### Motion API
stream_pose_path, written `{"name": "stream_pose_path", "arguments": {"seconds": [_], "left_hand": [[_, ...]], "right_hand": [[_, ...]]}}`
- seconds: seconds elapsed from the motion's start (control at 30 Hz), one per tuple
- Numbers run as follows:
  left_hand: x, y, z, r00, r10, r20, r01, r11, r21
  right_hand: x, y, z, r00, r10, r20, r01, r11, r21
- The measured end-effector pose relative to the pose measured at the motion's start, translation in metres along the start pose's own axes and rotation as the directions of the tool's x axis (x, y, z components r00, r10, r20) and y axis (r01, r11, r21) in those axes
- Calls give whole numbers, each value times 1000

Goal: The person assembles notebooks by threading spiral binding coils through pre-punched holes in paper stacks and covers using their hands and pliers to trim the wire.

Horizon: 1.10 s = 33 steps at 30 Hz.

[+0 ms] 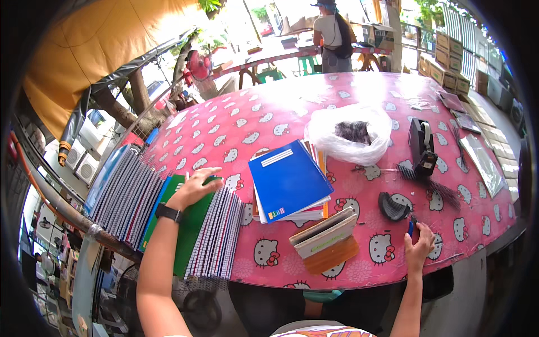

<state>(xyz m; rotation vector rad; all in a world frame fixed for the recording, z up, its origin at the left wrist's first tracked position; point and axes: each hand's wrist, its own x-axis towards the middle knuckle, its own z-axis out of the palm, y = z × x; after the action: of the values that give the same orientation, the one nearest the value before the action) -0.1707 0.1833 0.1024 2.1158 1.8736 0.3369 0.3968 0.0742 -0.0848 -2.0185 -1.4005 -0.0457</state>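
Note:
My left hand [196,187], with a dark band at its wrist, lies over the top of a green notebook [197,224], fingers stretched out and apart. That notebook sits between slanted rows of spiral-bound notebooks [124,194], with more white-edged notebooks [216,236] on its right. At the near right, my right hand [420,246] is closed round a small blue-handled tool [412,227] with a dark tip; its exact kind is unclear. Just beyond that tool is a black curved bundle of coil binding [394,208]. Mid-table, a blue notebook [291,180] tops a stack of notebooks.
A wooden block holder [324,240] stands near the front edge. Farther back are a white plastic bag [351,135] with dark contents, a black tape dispenser [422,147], loose black coils [432,184] and clear plastic sleeves [484,165]. Another person [335,36] stands behind the table.

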Motion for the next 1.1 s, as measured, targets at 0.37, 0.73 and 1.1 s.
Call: {"name": "stream_pose_path", "arguments": {"seconds": [0.37,0.73,1.1], "left_hand": [[3,-8,6,979,99,-176,-93,995,43],[78,150,35,851,523,-46,-517,850,103],[77,201,189,941,332,-66,-257,827,499]], "right_hand": [[1,2,2,999,22,27,-20,998,-67],[1,-5,0,1000,10,-13,-11,1000,-23],[0,0,-3,990,35,-135,-10,984,181]]}}
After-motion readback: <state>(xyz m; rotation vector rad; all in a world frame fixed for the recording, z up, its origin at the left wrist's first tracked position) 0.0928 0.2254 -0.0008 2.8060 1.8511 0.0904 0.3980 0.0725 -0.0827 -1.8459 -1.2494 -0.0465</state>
